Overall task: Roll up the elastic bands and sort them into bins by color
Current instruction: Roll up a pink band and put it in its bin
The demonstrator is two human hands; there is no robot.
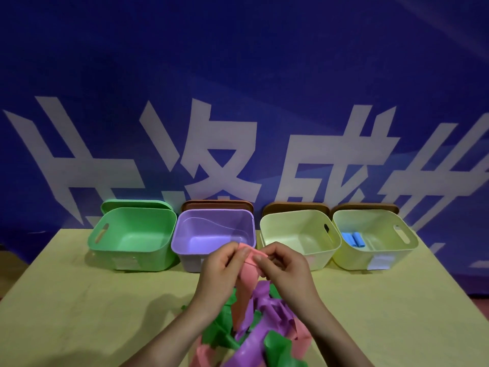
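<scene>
My left hand [223, 268] and my right hand [284, 266] pinch the top end of a pink elastic band [246, 284] between them, held up in front of the purple bin [214, 235]. The band's loose length hangs down onto a pile of green, purple and pink bands [259, 329] near the table's front edge. Four bins stand in a row at the back: green bin [132, 234], purple, a pale cream bin [299, 234], and a yellow-green bin [373, 237] holding rolled blue bands [353, 239].
The yellow-green table [92, 300] runs wide to either side of the pile. Lids stand behind the bins against a blue banner with large white characters. Small labels are stuck on the bins' front walls.
</scene>
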